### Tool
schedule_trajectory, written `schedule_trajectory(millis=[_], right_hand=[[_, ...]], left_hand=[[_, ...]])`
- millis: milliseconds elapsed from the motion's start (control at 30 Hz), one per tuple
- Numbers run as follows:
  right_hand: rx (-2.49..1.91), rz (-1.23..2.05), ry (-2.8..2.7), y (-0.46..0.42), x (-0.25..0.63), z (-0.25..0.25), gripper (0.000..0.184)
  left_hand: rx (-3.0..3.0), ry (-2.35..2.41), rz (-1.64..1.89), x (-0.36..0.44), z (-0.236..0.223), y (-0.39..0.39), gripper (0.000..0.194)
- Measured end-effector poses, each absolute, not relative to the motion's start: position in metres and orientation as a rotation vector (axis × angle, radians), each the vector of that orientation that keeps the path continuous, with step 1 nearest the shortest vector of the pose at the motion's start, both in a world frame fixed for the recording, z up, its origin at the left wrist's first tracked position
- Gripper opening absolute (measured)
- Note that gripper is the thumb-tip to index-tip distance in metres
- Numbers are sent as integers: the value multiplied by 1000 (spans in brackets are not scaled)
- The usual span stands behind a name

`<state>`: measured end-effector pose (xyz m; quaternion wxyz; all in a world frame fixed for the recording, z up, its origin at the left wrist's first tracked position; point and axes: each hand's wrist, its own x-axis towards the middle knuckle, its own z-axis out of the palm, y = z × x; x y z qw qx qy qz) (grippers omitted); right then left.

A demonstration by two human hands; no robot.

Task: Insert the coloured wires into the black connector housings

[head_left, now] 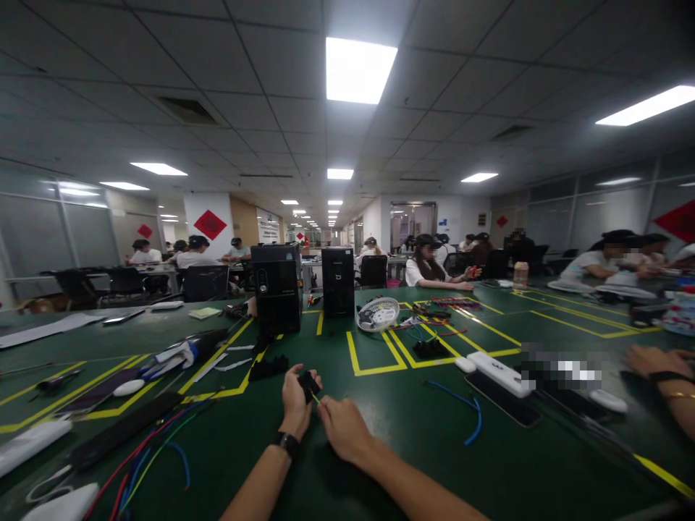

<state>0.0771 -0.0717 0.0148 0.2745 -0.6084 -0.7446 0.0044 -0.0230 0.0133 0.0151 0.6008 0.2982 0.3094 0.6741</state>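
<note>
My left hand (296, 407), with a dark band on its wrist, is closed around a small black block (309, 385) over the front middle of the table. My right hand (345, 430) is beside it, thumb and fingers pinched on a thin yellow-green wire-like piece (316, 398). That piece points at the black block; whether its end sits inside cannot be seen. Similar black blocks (270, 367) lie in a strip just beyond my left hand. A blue wire (473, 420) curves on the table to the right.
Red, blue and green wires (145, 456) lie at the front left. Two black computer towers (276, 289) stand ahead, beside a white basket (376, 314). Phones and a white power bank (498, 373) lie right. Another person's hand (656, 360) rests at the right edge.
</note>
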Motion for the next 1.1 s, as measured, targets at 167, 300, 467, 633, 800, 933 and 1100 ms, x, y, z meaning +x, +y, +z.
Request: schedule_trajectory(millis=[167,300,467,633,800,933,1100], right_hand=[[-1574,89,-1914,-71,78,30,35],[-1547,34,-1914,-74,82,25,36],[-1597,-45,-1997,-71,75,3,33],[-1536,112,-1915,-70,76,8,34],[-1462,218,-1818,-72,84,11,40],[-1590,151,-1886,-65,81,-9,31],[-1636,67,-1928,-55,74,-20,29]], left_hand=[[906,700,1606,-22,16,10,26],[792,540,1543,-11,27,5,32],[594,481,1460,-10,29,9,32],[844,600,1547,-16,25,9,33],[780,596,1521,-5,31,4,34],[498,643,1463,-1,25,9,29],[506,641,1465,-8,13,19,28]])
